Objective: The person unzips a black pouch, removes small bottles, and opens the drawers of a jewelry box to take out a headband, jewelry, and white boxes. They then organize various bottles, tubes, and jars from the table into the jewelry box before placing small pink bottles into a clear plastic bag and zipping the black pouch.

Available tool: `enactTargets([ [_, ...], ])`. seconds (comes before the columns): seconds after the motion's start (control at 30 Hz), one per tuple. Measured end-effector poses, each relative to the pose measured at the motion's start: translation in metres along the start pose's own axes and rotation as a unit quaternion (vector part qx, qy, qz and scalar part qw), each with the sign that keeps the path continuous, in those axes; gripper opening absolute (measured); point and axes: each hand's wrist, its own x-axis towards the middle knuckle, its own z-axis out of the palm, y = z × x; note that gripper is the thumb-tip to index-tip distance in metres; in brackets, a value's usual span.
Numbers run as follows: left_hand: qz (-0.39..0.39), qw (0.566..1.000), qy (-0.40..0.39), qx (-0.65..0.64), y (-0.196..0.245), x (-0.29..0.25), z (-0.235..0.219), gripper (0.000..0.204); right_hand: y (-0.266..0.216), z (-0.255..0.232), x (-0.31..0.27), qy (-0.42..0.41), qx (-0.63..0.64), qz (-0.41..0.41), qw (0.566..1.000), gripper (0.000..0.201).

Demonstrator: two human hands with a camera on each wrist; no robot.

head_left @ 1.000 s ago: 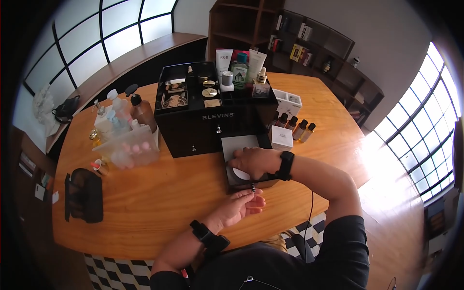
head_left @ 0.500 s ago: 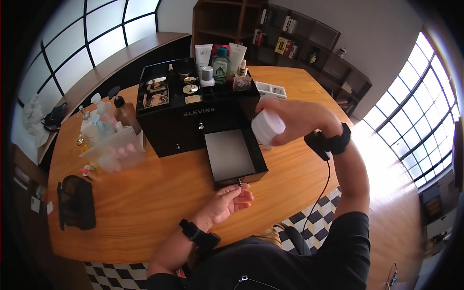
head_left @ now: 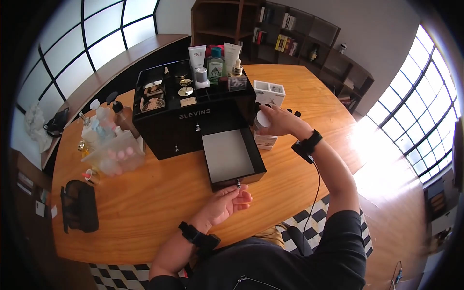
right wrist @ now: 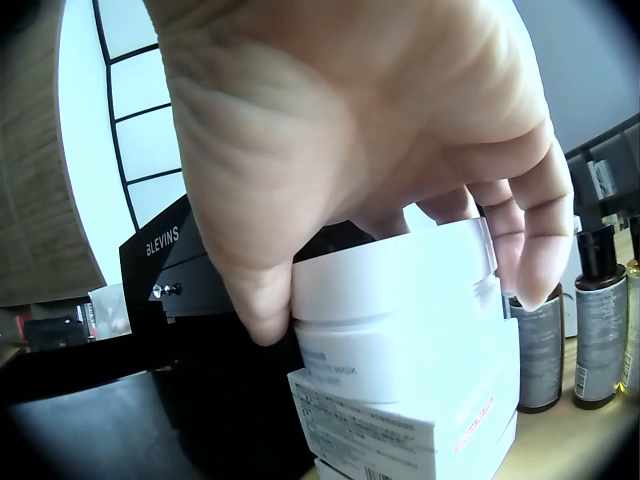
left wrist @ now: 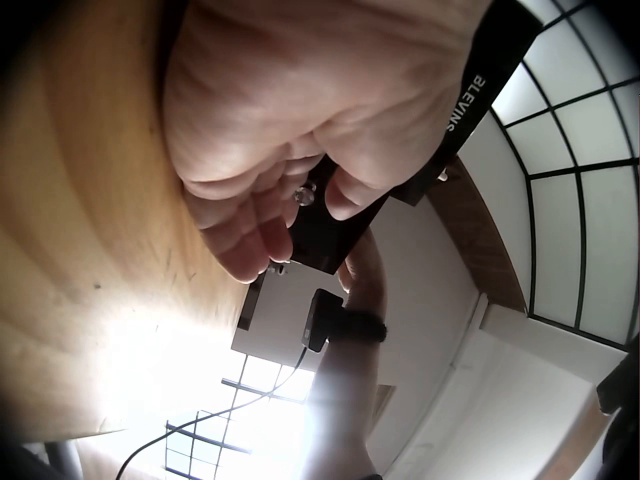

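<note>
A black box marked BLEVINS [head_left: 166, 126] has its lower right drawer [head_left: 229, 154] pulled out, with a bare pale bottom. My left hand [head_left: 225, 205] pinches the small knob [left wrist: 304, 195] on the drawer front between thumb and fingers. To the drawer's right, my right hand [head_left: 285, 121] grips a white lidded jar [right wrist: 400, 300] from above, thumb on one side and fingers on the other. Directly beneath the jar in the right wrist view is a white box [right wrist: 400, 430]; whether the jar's full weight rests on it, I cannot tell.
Dark bottles [right wrist: 600, 330] stand beside the white box, with a white two-window package [head_left: 269, 92] behind. Tubes and a green bottle [head_left: 216, 66] top the black box. At left are a clear bin [head_left: 118, 154], pump bottles [head_left: 124, 116] and a black case [head_left: 80, 205].
My right hand has come out of the drawer with the white jar and moved right, over the white box. My left hand has stayed at the knob. The head view has shifted slightly.
</note>
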Motion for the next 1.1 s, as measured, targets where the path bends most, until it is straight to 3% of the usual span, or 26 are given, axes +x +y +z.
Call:
enactTargets([
  [0.17,0.002,1.0,0.003,0.006,0.0,-0.001,0.003,0.03,0.017,0.014,-0.01,0.113,0.072,-0.154,0.979,0.083],
  [0.37,-0.005,1.0,0.0,-0.014,0.002,-0.003,0.002,0.03,0.021,0.039,-0.017,0.183,0.046,-0.142,0.972,0.083],
  [0.6,-0.017,1.0,0.008,-0.011,0.014,0.002,0.003,0.032,0.023,0.043,-0.016,0.194,0.069,-0.148,0.967,0.081],
  [1.1,0.146,0.978,0.145,0.043,0.064,0.077,-0.016,0.025,0.024,0.046,-0.015,0.216,0.072,-0.154,0.962,0.083],
])
